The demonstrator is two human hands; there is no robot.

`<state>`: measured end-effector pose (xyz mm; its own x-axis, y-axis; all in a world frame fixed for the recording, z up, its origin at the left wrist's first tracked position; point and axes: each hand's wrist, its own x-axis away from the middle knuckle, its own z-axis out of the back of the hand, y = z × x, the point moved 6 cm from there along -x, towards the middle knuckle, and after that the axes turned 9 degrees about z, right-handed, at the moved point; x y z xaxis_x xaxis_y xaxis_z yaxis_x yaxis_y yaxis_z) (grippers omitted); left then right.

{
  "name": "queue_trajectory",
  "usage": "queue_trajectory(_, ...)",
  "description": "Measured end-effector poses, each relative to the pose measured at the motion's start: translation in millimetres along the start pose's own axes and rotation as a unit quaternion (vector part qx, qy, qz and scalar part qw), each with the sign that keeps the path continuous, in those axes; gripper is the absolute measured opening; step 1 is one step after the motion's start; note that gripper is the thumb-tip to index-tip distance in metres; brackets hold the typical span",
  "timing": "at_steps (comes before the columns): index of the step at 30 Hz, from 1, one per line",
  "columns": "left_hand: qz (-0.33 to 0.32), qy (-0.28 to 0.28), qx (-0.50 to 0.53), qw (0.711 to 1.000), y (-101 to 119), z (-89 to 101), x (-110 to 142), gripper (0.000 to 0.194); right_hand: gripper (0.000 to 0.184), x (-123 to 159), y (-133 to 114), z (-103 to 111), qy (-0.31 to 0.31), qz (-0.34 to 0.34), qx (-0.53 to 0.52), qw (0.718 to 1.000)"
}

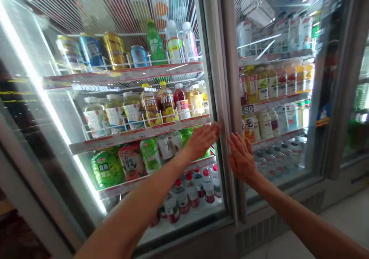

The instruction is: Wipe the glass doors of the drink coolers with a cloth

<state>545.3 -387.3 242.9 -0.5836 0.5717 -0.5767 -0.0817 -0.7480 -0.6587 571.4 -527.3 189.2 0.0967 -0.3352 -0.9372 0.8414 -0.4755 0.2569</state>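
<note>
My left hand [203, 137] reaches to the frame edge of the left glass door [216, 78] of a drinks fridge. Its fingers are stretched out and slightly blurred, and nothing shows in them. On the right-hand door frame [232, 97], or just in front of it, my right hand [241, 157] is raised with its fingers extended and the palm turned to the metal. Whether either hand actually presses on the metal I cannot tell. Both doors look closed, side by side. Behind the left glass, bottles of tea [167, 101] and large green drink packs [108, 168] stand on shelves.
Bottles with red caps [207, 186] fill the bottom shelf on the left. Cans [92, 49] stand higher up. More juice bottles [272, 82] show behind the right door. Further right is another glass door [353, 109]. A vent grille [259, 228] runs below, above the pale floor [340, 224].
</note>
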Motion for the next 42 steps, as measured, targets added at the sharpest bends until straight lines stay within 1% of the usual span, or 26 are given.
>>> queue_trajectory(2,-0.106,-0.051,0.011,0.993,43.2,-20.4,33.1,0.044,0.065,8.2,1.9,3.9,-0.007,0.000,0.004,1.000)
queue_trajectory(3,-0.132,-0.061,0.015,0.989,53.6,-24.4,43.6,0.044,0.065,11.8,3.5,5.5,-0.011,-0.002,0.007,1.000)
queue_trajectory(4,-0.132,-0.059,0.016,0.989,54.8,-23.9,47.3,0.045,0.065,14.9,5.4,7.0,-0.014,-0.004,0.009,1.000)
queue_trajectory(5,-0.103,-0.043,0.014,0.994,46.9,-19.4,44.1,0.045,0.066,17.4,7.3,8.2,-0.015,-0.007,0.011,1.000)
queue_trajectory(8,0.084,0.027,-0.002,0.996,-3.6,1.7,20.7,0.048,0.066,22.4,10.2,7.5,-0.012,-0.020,0.013,1.000)
queue_trajectory(9,0.112,0.032,-0.001,0.993,-13.6,4.7,17.8,0.049,0.066,23.6,9.1,5.5,-0.014,-0.025,0.011,1.000)
queue_trajectory(10,0.108,0.025,0.003,0.994,-15.6,4.7,19.3,0.049,0.065,24.9,6.8,2.8,-0.018,-0.028,0.008,0.999)
queue_trajectory(12,0.006,-0.020,0.025,0.999,3.2,-2.6,37.5,0.047,0.064,27.9,-1.3,-3.3,-0.029,-0.029,-0.004,0.999)
queue_trajectory(14,-0.115,-0.061,0.048,0.990,28.3,-8.9,69.1,0.043,0.065,31.1,-12.2,-8.9,-0.038,-0.021,-0.017,0.999)
queue_trajectory(15,-0.143,-0.069,0.053,0.986,33.9,-9.3,83.0,0.042,0.065,32.2,-18.0,-11.7,-0.041,-0.015,-0.024,0.999)
queue_trajectory(16,-0.144,-0.067,0.052,0.986,32.9,-7.8,92.5,0.041,0.065,32.9,-23.8,-14.8,-0.045,-0.007,-0.029,0.999)
queue_trajectory(17,-0.117,-0.053,0.044,0.991,25.5,-4.3,97.5,0.042,0.065,32.8,-29.4,-18.2,-0.048,-0.002,-0.033,0.998)
queue_trajectory(20,0.042,0.013,-0.011,0.999,-12.5,10.5,104.6,0.048,0.065,28.5,-46.0,-30.5,-0.053,0.003,-0.043,0.998)
queue_trajectory(21,0.069,0.027,-0.026,0.997,-19.2,14.0,111.1,0.048,0.065,26.2,-52.2,-35.1,-0.053,0.004,-0.049,0.997)
queue_trajectory(22,0.065,0.033,-0.032,0.997,-19.2,15.6,120.9,0.046,0.065,23.9,-58.8,-39.9,-0.054,0.008,-0.055,0.997)
queue_trajectory(23,0.030,0.028,-0.032,0.999,-13.4,15.1,133.9,0.043,0.065,22.0,-65.7,-44.5,-0.055,0.013,-0.062,0.996)
queue_trajectory(25,-0.080,-0.001,-0.017,0.997,3.9,11.9,166.7,0.036,0.066,19.6,-79.6,-53.7,-0.065,0.028,-0.075,0.995)
queue_trajectory(26,-0.117,-0.014,-0.012,0.993,7.7,11.7,182.1,0.034,0.066,18.9,-86.2,-57.7,-0.071,0.037,-0.081,0.994)
queue_trajectory(27,-0.126,-0.021,-0.011,0.992,5.0,13.4,193.4,0.034,0.066,18.1,-92.3,-61.0,-0.074,0.044,-0.087,0.993)
queue_trajectory(28,-0.105,-0.021,-0.015,0.994,-4.4,17.3,199.6,0.035,0.066,16.7,-98.4,-63.6,-0.074,0.050,-0.092,0.992)
queue_trajectory(29,-0.059,-0.015,-0.021,0.998,-19.2,23.2,200.9,0.038,0.066,14.3,-104.5,-65.4,-0.070,0.054,-0.098,0.991)
queue_trajectory(31,0.068,0.014,-0.034,0.997,-55.9,38.5,195.4,0.043,0.067,5.2,-119.0,-68.1,-0.057,0.062,-0.115,0.990)
queue_trajectory(33,0.165,0.042,-0.035,0.985,-82.1,51.2,188.3,0.045,0.067,-9.9,-139.3,-70.4,-0.038,0.079,-0.150,0.985)
queue_trajectory(35,0.196,0.061,-0.023,0.978,-87.7,57.2,184.3,0.045,0.066,-29.2,-164.9,-74.2,-0.018,0.104,-0.198,0.974)
queue_trajectory(38,0.235,0.088,-0.001,0.968,-82.0,59.1,193.2,0.048,0.064,-60.5,-202.3,-85.1,0.018,0.106,-0.255,0.961)
queue_trajectory(42,0.359,0.121,0.006,0.926,-88.5,68.1,238.2,0.057,0.054,-101.1,-246.9,-108.9,0.046,0.040,-0.236,0.970)
